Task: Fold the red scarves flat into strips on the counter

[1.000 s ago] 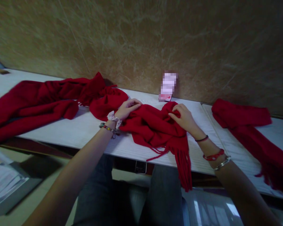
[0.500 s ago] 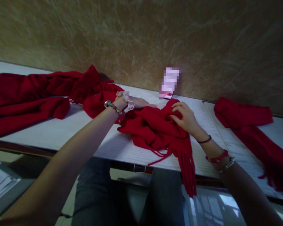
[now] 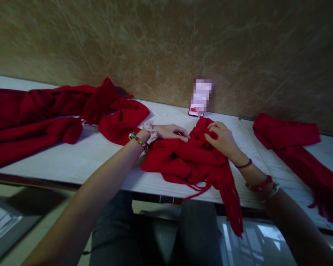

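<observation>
A fringed red scarf lies bunched before me on the white table, its tassels hanging over the front edge. My left hand is at the scarf's upper left side, fingers curled and closed where they meet the cloth. A scrunchie and beads circle that wrist. On the upper right part of the same scarf is my right hand, its bent thumb and fingers closed on a fold. The fingertips of both hands are partly lost in the cloth.
More red scarves are heaped at the left, one reaching close to my left wrist. Another red scarf lies at the right. A phone leans against the marbled wall behind the white table.
My left hand has slid slightly right and down on the scarf, its fingers now curled instead of extended. My right hand and the scarf have shifted a little right in view.
</observation>
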Motion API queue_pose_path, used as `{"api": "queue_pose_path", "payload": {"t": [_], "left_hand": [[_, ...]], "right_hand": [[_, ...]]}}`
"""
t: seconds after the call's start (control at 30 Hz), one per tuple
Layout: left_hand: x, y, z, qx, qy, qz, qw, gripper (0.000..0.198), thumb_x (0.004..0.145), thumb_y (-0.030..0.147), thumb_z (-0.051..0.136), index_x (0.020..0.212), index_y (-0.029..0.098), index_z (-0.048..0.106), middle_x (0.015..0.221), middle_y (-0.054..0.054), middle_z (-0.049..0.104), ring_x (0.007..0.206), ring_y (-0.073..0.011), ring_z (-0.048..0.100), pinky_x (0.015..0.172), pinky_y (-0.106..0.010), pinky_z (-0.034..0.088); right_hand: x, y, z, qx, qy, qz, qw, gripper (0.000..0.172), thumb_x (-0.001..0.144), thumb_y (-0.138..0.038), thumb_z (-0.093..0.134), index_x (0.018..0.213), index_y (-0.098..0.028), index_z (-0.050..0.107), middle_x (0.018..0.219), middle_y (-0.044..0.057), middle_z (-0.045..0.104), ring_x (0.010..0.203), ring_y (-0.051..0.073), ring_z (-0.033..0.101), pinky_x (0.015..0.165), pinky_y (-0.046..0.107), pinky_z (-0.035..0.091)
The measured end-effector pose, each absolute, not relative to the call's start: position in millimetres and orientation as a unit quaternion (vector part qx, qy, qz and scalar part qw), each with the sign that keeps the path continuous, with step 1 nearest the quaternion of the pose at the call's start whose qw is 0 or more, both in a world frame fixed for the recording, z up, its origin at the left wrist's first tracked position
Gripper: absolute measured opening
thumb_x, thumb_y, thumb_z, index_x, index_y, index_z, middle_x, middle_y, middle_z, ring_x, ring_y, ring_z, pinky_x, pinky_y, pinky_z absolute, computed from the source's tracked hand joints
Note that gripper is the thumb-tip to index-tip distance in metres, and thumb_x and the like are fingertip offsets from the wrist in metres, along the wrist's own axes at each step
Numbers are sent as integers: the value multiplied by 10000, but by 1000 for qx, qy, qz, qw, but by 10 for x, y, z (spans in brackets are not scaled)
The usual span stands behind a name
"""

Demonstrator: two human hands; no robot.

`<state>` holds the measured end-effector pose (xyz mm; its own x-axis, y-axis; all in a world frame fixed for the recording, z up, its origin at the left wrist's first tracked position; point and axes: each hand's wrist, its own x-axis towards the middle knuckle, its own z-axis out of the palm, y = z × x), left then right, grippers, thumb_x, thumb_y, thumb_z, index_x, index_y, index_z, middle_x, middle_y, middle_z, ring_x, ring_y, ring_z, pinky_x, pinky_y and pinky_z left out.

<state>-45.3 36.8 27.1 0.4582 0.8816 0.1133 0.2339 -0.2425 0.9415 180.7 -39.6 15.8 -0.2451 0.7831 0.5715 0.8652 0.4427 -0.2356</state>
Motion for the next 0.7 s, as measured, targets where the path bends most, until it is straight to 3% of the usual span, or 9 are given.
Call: {"api": "queue_pose_path", "payload": {"t": [0.1,0.23,0.33,0.47,0.57,0.7], "left_hand": [[-431,284,368,745,352,267,501,173,683,297,699,752,143,661,812,-36,645,818,-195,604,751,-298,465],[-425,227,446,805,203,136,541,207,490,274,772,562,155,618,747,-49,643,799,-192,589,738,-284,441],[-435,265,440,802,187,152,546,227,543,316,723,526,146,573,671,-30,606,700,-155,553,716,-286,429],[-526,398,425,748,253,318,525,207,592,298,659,571,146,520,696,-6,576,674,-122,520,718,-270,418],[-672,540,422,678,374,456,438,193,692,276,556,592,167,432,676,12,522,660,-114,506,686,-259,416],[-833,698,389,643,494,487,325,143,720,172,503,607,175,415,658,2,477,718,-149,504,759,-321,416]], "right_hand": [[1767,-418,134,-537,-785,-95,293,103,758,-237,531,667,-196,552,829,97,580,833,248,523,772,414,428],[1742,-391,58,-560,-775,-88,278,220,808,-355,514,670,-197,582,803,88,577,802,235,524,755,401,434],[1772,-341,19,-558,-774,-55,296,254,843,-340,459,689,-195,599,804,87,588,793,222,537,753,385,446],[1842,-301,31,-549,-754,-34,360,206,834,-298,463,725,-191,602,810,83,603,785,207,555,743,363,456],[1857,-300,36,-546,-735,-41,399,208,827,-323,479,708,-199,595,793,72,604,776,197,560,737,348,455],[1816,-293,-19,-530,-748,-28,398,279,835,-386,467,666,-198,585,745,62,597,732,188,560,707,341,454]]}}
